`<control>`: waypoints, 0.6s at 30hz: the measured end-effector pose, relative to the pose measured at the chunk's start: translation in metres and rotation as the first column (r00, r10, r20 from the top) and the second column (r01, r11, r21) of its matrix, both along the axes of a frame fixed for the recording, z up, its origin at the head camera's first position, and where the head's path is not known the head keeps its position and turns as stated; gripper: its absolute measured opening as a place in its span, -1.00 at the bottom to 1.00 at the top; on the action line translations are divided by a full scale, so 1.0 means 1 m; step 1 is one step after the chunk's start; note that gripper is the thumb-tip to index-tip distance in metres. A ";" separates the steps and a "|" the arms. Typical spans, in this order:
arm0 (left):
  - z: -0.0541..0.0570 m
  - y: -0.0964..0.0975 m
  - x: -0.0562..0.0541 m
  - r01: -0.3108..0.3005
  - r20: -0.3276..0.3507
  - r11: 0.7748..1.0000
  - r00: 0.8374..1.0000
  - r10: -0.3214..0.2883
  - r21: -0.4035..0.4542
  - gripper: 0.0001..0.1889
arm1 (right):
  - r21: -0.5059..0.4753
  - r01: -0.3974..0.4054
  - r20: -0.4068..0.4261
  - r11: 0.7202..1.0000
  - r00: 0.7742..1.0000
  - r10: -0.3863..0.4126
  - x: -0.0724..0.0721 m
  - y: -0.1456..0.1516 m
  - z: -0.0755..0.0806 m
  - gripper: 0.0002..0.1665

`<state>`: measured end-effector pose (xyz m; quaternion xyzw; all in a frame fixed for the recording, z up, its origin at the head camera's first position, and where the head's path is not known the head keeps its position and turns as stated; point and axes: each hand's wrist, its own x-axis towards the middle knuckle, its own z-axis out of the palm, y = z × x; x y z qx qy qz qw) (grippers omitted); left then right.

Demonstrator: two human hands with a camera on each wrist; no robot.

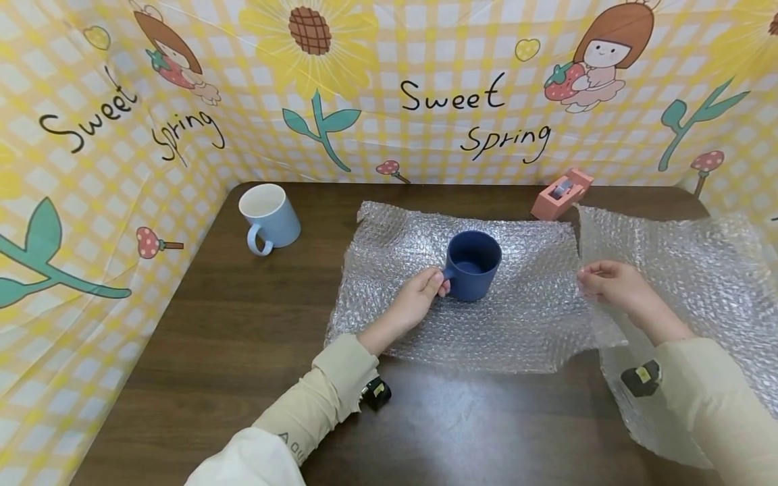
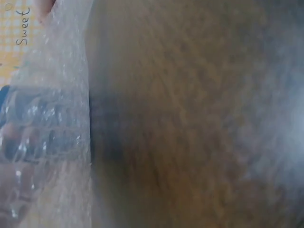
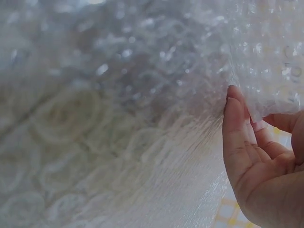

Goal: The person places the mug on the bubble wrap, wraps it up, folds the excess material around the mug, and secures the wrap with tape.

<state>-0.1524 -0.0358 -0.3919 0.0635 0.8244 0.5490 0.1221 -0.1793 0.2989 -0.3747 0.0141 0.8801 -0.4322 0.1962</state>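
You see a navy mug (image 1: 471,282), a pale blue mug (image 1: 281,221) with a white interior, a coral-pink tape dispenser (image 1: 552,203), silvery-clear bubble wrap (image 1: 523,304), a dark brown wood-grained tabletop (image 1: 237,324) and a yellow-and-white checked backdrop (image 1: 389,131).

Two mugs: a light blue mug (image 1: 279,219) near the far left corner of the single table (image 1: 261,337), a dark blue mug (image 1: 471,280). Two bubble-wrap sheets (image 1: 389,250) (image 1: 675,263); one tape dispenser (image 1: 556,199) near the far edge; two hands (image 1: 413,300) (image 1: 620,287); two wrist cameras (image 1: 378,393) (image 1: 641,378).
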 end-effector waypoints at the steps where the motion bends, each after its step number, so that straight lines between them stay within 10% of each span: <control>1: 0.000 -0.001 0.000 0.006 0.003 1.000 1.000 -0.006 -0.003 -0.68 | -0.006 0.001 0.002 1.000 1.000 -0.001 0.000 0.000 0.000 -0.51; 10: 0.017 -0.011 -0.004 0.090 0.030 0.983 0.996 -0.086 -0.161 -0.61 | 0.003 -0.019 0.023 1.000 1.000 0.018 0.001 0.001 0.002 -0.46; 18: 0.042 -0.047 -0.018 -0.032 -0.049 0.964 0.999 0.020 -0.264 -0.62 | 0.063 -0.163 0.064 0.985 0.985 0.159 0.004 0.004 0.004 -0.36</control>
